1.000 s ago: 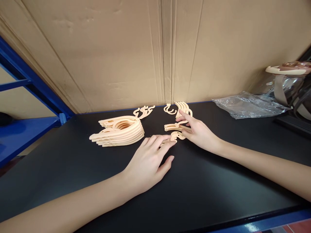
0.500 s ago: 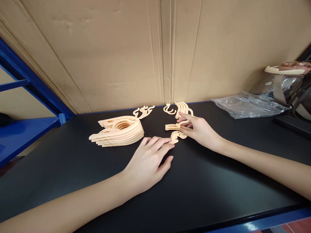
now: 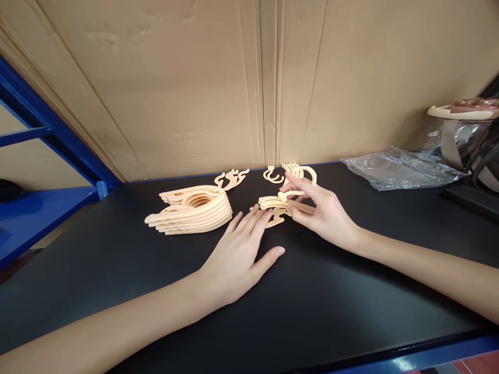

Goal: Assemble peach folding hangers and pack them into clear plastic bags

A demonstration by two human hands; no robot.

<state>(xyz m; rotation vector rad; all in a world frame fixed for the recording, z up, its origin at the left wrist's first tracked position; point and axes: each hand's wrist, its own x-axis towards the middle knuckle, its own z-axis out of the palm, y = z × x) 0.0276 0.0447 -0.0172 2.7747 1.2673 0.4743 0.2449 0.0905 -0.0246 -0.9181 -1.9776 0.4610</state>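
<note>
In my right hand [image 3: 319, 208] is a cream plastic folding hanger [image 3: 268, 201], pinched between thumb and fingers. Its rounded hook [image 3: 313, 174] rises past my fingers, while its arms point left. My left hand [image 3: 241, 254] lies flat and open, palm down, fingertips against the left end of that hanger and a curved cream piece [image 3: 276, 223] under it. Part of this lower piece is hidden. Left of my hands rests a neat stack of folded hangers [image 3: 195, 223], with their hooks [image 3: 234, 179] fanned out behind.
Another loose cream hook [image 3: 274, 176] and a group of curved cream arms [image 3: 291, 168] lie near the cardboard wall [image 3: 175, 93]. A clear plastic bag [image 3: 393, 169] is on the black table [image 3: 351, 306] at right. Blue shelving [image 3: 42, 218] stands at left.
My right hand has moved slightly right, bringing the hanger above the curved piece. My left fingers have straightened and spread, with the thumb further out.
</note>
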